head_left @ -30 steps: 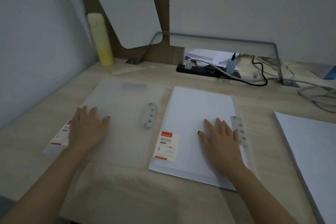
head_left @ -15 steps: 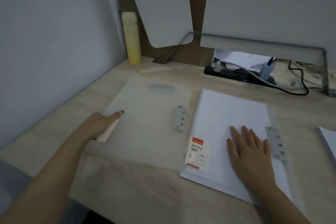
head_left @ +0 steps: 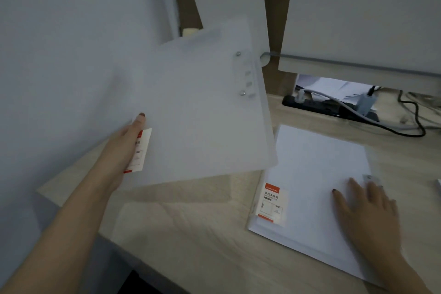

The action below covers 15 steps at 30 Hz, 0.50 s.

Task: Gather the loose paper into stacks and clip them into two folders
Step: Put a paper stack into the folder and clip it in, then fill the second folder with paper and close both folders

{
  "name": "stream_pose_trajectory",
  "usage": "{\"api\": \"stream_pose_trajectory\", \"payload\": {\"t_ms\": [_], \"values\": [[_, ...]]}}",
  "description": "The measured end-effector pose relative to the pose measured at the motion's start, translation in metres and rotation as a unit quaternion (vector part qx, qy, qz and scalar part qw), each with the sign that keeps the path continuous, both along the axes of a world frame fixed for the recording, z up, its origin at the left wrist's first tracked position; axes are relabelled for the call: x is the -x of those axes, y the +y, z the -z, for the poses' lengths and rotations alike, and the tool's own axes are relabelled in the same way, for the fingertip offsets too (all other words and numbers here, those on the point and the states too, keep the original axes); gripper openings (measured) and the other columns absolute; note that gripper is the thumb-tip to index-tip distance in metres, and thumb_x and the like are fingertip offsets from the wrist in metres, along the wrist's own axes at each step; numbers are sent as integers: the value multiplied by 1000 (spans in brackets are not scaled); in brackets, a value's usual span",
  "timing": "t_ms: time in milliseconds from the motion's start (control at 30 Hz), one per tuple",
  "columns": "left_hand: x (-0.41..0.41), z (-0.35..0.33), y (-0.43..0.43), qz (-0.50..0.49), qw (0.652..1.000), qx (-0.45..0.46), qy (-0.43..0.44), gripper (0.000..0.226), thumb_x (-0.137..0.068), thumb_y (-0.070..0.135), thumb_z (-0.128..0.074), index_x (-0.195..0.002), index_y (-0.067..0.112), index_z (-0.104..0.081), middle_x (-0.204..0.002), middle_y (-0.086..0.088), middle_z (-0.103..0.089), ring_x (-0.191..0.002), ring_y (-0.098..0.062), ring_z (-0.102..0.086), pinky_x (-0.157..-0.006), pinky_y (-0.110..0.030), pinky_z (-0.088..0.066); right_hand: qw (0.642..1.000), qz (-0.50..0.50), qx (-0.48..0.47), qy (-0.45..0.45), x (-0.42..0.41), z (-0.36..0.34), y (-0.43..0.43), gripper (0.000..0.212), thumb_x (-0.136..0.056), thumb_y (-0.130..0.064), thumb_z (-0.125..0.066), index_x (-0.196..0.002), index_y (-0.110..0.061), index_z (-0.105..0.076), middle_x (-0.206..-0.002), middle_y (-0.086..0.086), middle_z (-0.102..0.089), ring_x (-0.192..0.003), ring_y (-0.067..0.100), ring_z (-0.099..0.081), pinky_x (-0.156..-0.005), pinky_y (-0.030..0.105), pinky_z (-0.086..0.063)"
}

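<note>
A frosted translucent folder point(head_left: 198, 112) with a metal clip along its right edge is tilted up off the wooden desk. My left hand point(head_left: 124, 150) grips its left edge, thumb on top, beside a red-and-white label. A second folder point(head_left: 267, 207) lies flat on the desk at the right, filled with a white paper stack point(head_left: 315, 174) and bearing a red-and-white label at its front left. My right hand point(head_left: 367, 212) rests flat on that stack, fingers straight, fingertips near its clip.
A black power strip point(head_left: 331, 107) with plugs and cables runs along the back of the desk point(head_left: 191, 246). A pale yellow bottle point(head_left: 189, 31) stands behind the raised folder. A white edge of more paper point(head_left: 439, 186) shows at the far right.
My left hand has taken the left folder by its edge and lifted it up off the desk, tilted. The right hand stays flat on the filled folder. The camera view shifted left.
</note>
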<state>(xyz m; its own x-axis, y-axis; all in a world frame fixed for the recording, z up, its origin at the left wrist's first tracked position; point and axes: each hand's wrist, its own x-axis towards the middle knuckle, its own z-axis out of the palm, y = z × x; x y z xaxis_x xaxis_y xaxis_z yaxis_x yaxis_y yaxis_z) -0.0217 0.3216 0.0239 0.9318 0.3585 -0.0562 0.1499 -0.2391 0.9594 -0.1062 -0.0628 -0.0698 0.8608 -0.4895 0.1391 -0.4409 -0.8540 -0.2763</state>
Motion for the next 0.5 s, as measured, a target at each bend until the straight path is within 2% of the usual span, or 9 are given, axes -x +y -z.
{"api": "stream_pose_trajectory", "payload": {"t_ms": [100, 200, 267, 300, 333, 400, 433, 467, 500], "values": [[6, 3, -17, 25, 999, 27, 11, 37, -91, 52, -43, -74, 21, -54, -68, -1, -49, -57, -14, -47, -55, -22, -32, 999, 17, -28, 6, 4, -8, -4, 53, -90, -43, -45, -131, -10, -47, -142, 23, -39, -135, 40, -30, -110, 47, -25], [9, 12, -49, 71, 997, 17, 16, 36, -92, 49, -44, -83, 18, -59, -71, -5, -57, -59, -17, -53, -55, -24, -37, 996, -58, -72, 20, -2, -13, 0, 51, -92, -33, -49, -138, -12, -41, -150, 16, -31, -141, 32, -23, -113, 40, -21], [12, 17, -74, 111, 994, -8, 13, 36, -93, 47, -44, -81, 16, -57, -67, -4, -57, -54, -15, -53, -50, -22, -38, 977, -106, -182, -2, -6, -24, 5, 39, -94, -25, -47, -132, -16, -48, -144, 10, -41, -130, 24, -39, -103, 35, -33], [14, 18, -88, 129, 991, -25, 12, 36, -94, 46, -44, -79, 15, -55, -64, -3, -55, -51, -14, -51, -48, -21, -38, 955, -95, -279, -25, -4, -34, 8, 31, -96, -25, -45, -124, -18, -54, -133, 7, -52, -115, 21, -49, -92, 31, -38], [16, 19, -101, 146, 988, -41, 14, 36, -94, 44, -44, -80, 13, -55, -63, -2, -54, -51, -13, -51, -47, -21, -38, 913, -64, -398, -58, -2, -43, 11, 27, -97, -30, -41, -116, -19, -57, -120, 5, -59, -101, 18, -55, -84, 29, -40], [19, 23, -125, 179, 982, -58, 20, 38, -94, 43, -43, -93, 8, -58, -68, -3, -55, -56, -15, -53, -52, -24, -40, 782, -1, -612, -122, 1, -57, 9, 46, -96, -44, -34, -115, -11, -58, -110, 6, -66, -95, 20, -60, -85, 32, -45], [20, 26, -135, 191, 979, -62, 26, 40, -94, 44, -43, -96, 8, -58, -70, -3, -55, -59, -16, -53, -56, -26, -41, 738, 20, -661, -134, 6, -59, 6, 53, -93, -51, -33, -115, -10, -59, -106, 6, -69, -96, 23, -62, -86, 38, -47], [21, 28, -144, 199, 977, -67, 33, 39, -95, 45, -41, -94, 9, -57, -71, -3, -54, -64, -18, -54, -62, -28, -42, 717, 32, -683, -131, 13, -62, 4, 53, -92, -54, -34, -109, -13, -63, -95, 3, -73, -91, 23, -64, -80, 38, -49], [22, 30, -153, 204, 975, -74, 36, 36, -95, 45, -40, -90, 13, -55, -74, -3, -54, -72, -22, -56, -70, -30, -43, 720, 30, -682, -125, 20, -62, 0, 46, -92, -51, -37, -101, -16, -65, -82, 0, -75, -81, 22, -66, -71, 36, -50]]}}
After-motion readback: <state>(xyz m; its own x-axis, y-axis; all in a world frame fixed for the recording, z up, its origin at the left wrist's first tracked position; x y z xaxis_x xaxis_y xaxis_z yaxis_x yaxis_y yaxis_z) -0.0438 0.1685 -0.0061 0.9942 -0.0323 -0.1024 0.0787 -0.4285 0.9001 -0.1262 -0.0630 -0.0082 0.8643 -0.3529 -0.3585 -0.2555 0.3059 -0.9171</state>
